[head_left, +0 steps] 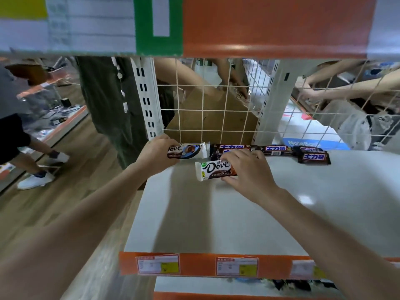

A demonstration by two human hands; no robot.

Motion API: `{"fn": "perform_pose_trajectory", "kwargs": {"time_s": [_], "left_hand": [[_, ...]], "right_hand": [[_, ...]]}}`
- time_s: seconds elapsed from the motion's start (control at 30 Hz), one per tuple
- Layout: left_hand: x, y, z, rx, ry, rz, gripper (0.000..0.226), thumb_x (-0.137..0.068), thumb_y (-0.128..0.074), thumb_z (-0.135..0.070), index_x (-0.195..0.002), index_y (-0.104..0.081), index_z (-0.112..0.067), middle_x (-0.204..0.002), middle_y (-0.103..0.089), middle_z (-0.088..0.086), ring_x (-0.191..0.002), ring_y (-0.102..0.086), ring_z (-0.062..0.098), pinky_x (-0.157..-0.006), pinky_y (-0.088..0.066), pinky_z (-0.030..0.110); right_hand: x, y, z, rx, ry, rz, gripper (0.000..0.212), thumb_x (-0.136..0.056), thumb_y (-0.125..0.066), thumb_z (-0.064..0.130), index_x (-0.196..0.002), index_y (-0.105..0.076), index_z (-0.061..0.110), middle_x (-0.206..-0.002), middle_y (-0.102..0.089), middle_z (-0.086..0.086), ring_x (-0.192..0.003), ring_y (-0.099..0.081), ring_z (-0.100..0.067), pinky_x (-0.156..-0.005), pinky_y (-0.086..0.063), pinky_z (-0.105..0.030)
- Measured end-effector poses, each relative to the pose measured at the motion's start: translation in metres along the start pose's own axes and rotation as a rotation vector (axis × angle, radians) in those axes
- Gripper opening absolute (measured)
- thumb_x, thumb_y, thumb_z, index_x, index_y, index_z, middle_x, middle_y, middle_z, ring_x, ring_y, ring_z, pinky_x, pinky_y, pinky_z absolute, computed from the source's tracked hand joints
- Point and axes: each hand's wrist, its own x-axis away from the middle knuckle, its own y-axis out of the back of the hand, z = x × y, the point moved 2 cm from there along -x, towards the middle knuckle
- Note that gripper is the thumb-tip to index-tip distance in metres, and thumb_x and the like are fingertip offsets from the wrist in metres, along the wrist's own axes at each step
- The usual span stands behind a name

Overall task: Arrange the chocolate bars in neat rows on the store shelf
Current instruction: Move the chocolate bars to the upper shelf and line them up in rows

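Note:
My left hand grips a white-and-brown Dove bar by its left end at the back left corner of the white shelf. My right hand holds a second Dove bar by its right end, just in front of the first one and low over the shelf. Several dark brown Snickers bars lie in a loose row along the back of the shelf, to the right of my hands; the rightmost one sits slightly forward and askew.
A white wire grid backs the shelf between slotted uprights. An orange shelf edge hangs overhead. The orange front strip carries price labels. Other people's legs and arms show behind the grid and at the left aisle.

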Motion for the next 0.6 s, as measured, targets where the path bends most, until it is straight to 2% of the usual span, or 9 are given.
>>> {"fn": "perform_pose_trajectory", "kwargs": {"time_s": [0.1, 0.6], "left_hand": [[-0.009, -0.004, -0.001, 0.014, -0.032, -0.017, 0.041, -0.078, -0.072, -0.029, -0.118, -0.062, -0.020, -0.109, -0.059, 0.001, -0.097, -0.052, 0.016, -0.081, -0.043, 0.027], [-0.011, -0.009, 0.001, 0.044, -0.084, -0.025, 0.043, -0.076, -0.075, -0.023, -0.116, -0.063, -0.014, -0.109, -0.062, 0.005, -0.100, -0.055, 0.022, -0.087, -0.045, 0.036]], "right_hand": [[-0.002, 0.000, -0.002, 0.002, -0.016, 0.005, 0.046, -0.080, -0.069, 0.040, -0.121, -0.057, 0.022, -0.121, -0.059, 0.005, -0.114, -0.051, -0.018, -0.094, -0.032, -0.038], [-0.013, -0.007, 0.010, 0.006, -0.030, -0.016, 0.037, -0.078, -0.068, 0.032, -0.113, -0.060, 0.021, -0.110, -0.062, 0.003, -0.105, -0.054, -0.020, -0.088, -0.032, -0.037]]}}
